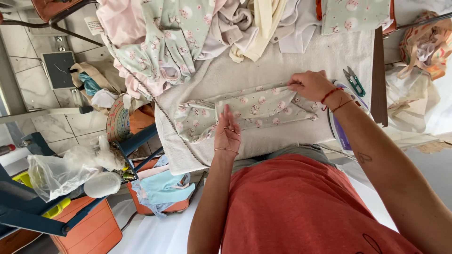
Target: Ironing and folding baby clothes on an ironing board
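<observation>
Garment point(254, 109): pale green, pink-dotted, folded long.

1. The iron point(340, 127) is mostly hidden under the right hand's point(310, 85) wrist.
2. The heaped garments point(188, 33) at the far side are cut off by the frame.
3. The left hand point(227, 131) covers part of the printed garment point(254, 109).

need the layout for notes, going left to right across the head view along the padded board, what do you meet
left hand flat on the folded pale green printed cloth → right hand pinching its edge → green-handled thread snips → purple and white iron
</observation>
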